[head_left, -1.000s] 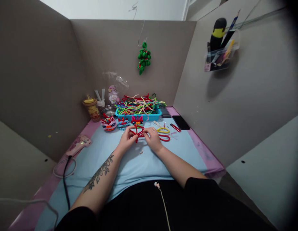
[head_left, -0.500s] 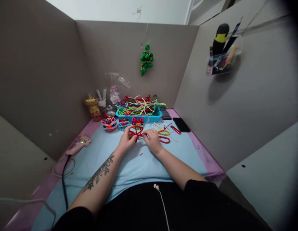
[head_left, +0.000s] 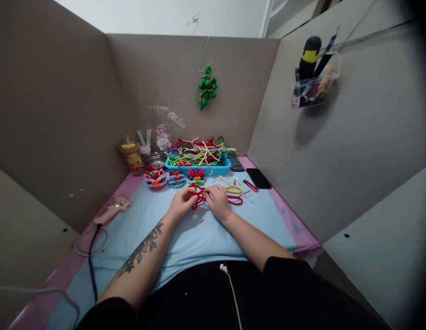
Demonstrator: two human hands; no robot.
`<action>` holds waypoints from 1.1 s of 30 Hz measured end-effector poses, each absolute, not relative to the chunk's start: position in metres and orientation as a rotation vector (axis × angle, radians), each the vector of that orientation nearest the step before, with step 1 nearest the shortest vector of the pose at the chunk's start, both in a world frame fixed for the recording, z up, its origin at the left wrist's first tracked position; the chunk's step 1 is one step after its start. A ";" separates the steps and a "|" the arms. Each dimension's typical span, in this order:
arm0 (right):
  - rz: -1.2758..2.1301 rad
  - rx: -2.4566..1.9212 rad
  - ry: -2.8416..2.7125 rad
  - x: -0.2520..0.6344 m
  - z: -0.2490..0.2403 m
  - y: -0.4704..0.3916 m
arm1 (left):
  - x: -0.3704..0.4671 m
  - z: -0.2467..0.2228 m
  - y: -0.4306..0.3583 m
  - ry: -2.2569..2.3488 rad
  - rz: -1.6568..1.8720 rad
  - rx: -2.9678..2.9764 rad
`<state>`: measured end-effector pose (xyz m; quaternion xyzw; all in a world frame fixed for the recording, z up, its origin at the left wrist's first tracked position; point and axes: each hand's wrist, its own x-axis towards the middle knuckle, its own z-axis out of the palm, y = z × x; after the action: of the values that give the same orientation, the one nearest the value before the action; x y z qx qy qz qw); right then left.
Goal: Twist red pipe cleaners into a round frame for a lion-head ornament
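My left hand (head_left: 183,200) has its thumb and fingers pinched on a red pipe cleaner shape (head_left: 198,197), bent into several loops. My right hand (head_left: 217,200) grips the same shape from the other side, its fingertips close to the left ones. The shape is held above the blue cloth (head_left: 213,238), and the fingers partly hide it. Just past my right hand lie a yellow loop (head_left: 234,188) and a red loop (head_left: 236,200); whether they belong to one tool I cannot tell. Three colourful animal-head figures (head_left: 177,179) stand behind my left hand.
A blue tray (head_left: 213,170) heaped with coloured pipe cleaners stands at the back. A pink glue gun (head_left: 113,210) with a cord lies left. On the right are a red cutter (head_left: 250,185) and a black phone (head_left: 258,178). Grey partitions (head_left: 192,55) enclose three sides.
The red shape has turned and sits slightly lower between my hands, its loops now pointing differently. Both hands keep their grip, and the camera view has shifted a little.
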<state>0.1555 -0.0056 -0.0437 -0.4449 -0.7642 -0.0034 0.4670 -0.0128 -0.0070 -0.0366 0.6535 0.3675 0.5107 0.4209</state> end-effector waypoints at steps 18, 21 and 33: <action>0.259 -1.240 -1.189 0.224 -0.025 0.027 | -0.030 -0.026 0.005 0.985 1.585 1.216; 0.573 -1.224 -1.123 0.225 -0.031 0.036 | -0.033 -0.025 0.006 0.940 1.581 1.158; -0.010 -1.266 -1.610 0.233 -0.040 0.041 | -0.036 -0.017 -0.001 0.835 1.390 1.090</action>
<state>0.2326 0.0411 -0.0401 -0.5281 -0.6715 -0.0042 0.5198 -0.0356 -0.0007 -0.0172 0.4624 0.3543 0.5896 0.5596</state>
